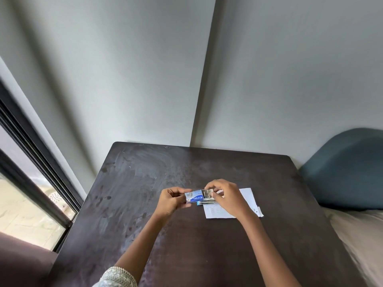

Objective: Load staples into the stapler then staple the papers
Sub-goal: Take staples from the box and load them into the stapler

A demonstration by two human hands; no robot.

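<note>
Staple box (195, 197) held just above the dark table (145, 204), long axis running left to right, left of the papers (246, 195). Left hand (171, 200) clamped on the closed end; right hand (224, 195) pinching at the open end, where grey staple strips (207, 193) show. Right hand nearer the staples, likely to draw a strip out rightward. Stapler not clearly visible.

My left hand (171, 200) and my right hand (224, 196) reach out in front of me, close together, fingers curled in and pinching.
</note>
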